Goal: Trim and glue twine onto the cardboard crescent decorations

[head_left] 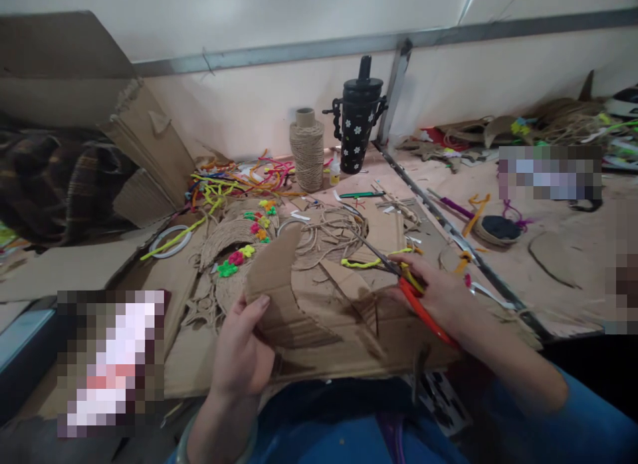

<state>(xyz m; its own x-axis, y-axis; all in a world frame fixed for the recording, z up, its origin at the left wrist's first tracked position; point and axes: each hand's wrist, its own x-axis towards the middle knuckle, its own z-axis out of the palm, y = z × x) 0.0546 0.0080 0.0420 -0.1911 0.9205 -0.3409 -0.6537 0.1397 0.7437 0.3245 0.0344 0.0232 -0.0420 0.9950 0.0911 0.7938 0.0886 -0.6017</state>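
— What do you have in your left hand (242,348)?
— Your left hand pinches a curved cardboard cut-out (277,288), thumb on the face turned to you, fingers behind it. The piece stands nearly upright over the near edge of the table (573,251), above a flat cardboard sheet (319,357).

— And your right hand (438,294)?
— Its grip is closed through the red handles of a pair of scissors (399,274). The blades point away from you, toward the far-left, and lie low over the sheet, just right of the cut-out. Whether the blades are parted you cannot tell from here.

— What lies around them?
— Just beyond the cut-out sits jute-wrapped work with small bright flowers (249,241), and loose jute cord (329,231) beside it. A yellow pipe cleaner (361,262) lies under the blades. Toward the far edge stand a spool of jute twine (306,151) and a black tumbler with white flowers (359,121), with a heap of coloured pipe cleaners (239,178) to their left.
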